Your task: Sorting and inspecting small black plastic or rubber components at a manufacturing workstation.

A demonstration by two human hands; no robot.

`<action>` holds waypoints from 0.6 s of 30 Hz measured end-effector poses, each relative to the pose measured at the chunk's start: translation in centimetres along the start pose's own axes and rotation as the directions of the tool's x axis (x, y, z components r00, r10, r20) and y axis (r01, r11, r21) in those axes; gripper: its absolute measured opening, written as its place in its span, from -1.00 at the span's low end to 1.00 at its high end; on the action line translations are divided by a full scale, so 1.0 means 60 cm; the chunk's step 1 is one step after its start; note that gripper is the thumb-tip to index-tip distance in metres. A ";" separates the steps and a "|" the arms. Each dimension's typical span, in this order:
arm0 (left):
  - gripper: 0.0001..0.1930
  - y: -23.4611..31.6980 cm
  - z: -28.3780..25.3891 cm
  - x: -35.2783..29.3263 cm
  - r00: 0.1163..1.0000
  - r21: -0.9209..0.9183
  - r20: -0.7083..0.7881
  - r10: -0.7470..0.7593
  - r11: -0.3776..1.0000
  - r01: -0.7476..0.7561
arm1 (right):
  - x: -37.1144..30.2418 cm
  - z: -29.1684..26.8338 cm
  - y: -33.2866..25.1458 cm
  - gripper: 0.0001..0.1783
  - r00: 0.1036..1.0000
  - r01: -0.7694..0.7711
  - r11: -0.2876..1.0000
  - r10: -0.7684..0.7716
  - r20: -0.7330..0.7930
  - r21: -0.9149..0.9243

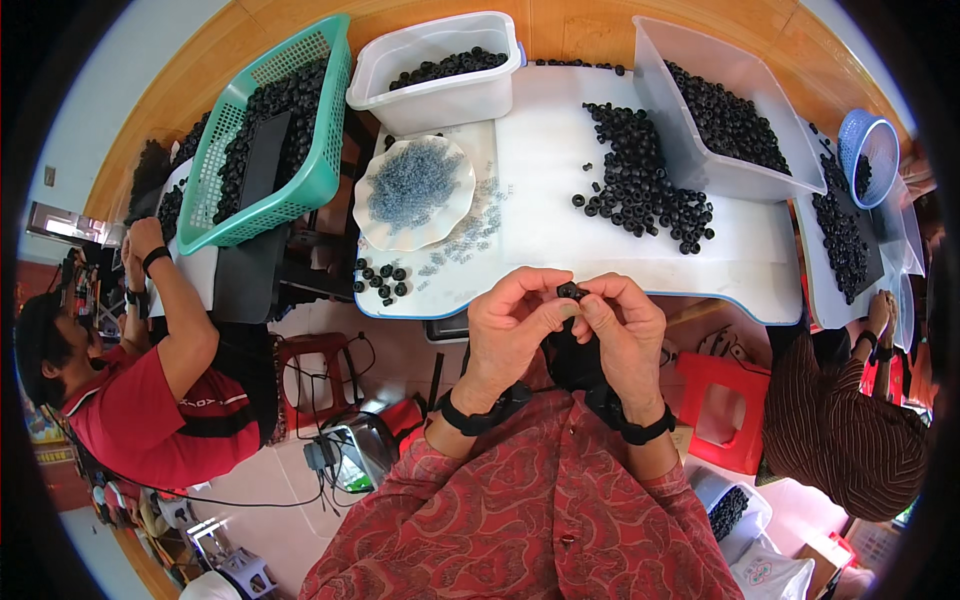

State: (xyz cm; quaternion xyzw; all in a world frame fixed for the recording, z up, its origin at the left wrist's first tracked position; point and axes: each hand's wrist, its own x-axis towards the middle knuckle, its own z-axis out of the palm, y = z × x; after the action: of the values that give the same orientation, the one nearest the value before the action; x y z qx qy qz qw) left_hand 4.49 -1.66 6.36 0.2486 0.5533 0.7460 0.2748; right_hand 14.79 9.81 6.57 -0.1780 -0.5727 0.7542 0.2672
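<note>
A smooth white surface [560, 200] fills the upper middle, with bare room between a scalloped dish [415, 192] of clear bits and a loose heap of black rings [645, 190]. At its near edge, left hand [510, 325] and right hand [625, 325] pinch one small black ring [569, 291] together.

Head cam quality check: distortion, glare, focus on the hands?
Head view: strong fisheye, the table edge bows and black vignette fills the corners; even soft light, no harsh glare on the white top; left hand and right hand sharp, pinching a small black ring; rim figures stretched.
</note>
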 end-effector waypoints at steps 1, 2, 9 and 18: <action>-0.73 0.000 0.001 0.000 1.000 -0.001 0.000 -0.001 1.000 0.001 | 0.000 0.000 0.001 -0.86 1.000 0.000 1.000 0.000 -0.001 -0.001; -0.73 0.001 0.004 0.000 1.000 -0.027 -0.009 -0.005 1.000 0.005 | 0.000 0.000 0.002 -0.86 1.000 0.006 1.000 -0.006 0.003 0.007; -0.73 -0.002 -0.003 0.001 1.000 0.033 0.006 0.015 0.999 -0.015 | 0.001 -0.002 0.004 -0.87 0.999 0.034 0.999 -0.034 0.012 -0.002; -0.72 -0.003 -0.005 -0.001 1.000 -0.079 0.027 -0.006 0.997 0.008 | 0.010 -0.009 0.015 -0.89 0.998 0.047 0.994 -0.051 0.042 0.097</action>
State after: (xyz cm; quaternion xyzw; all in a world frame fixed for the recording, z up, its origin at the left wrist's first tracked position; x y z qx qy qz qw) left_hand 4.35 -1.87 6.12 0.2456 0.5204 0.7630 0.2945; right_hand 14.46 10.39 5.58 -0.1340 -0.5459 0.7778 0.2810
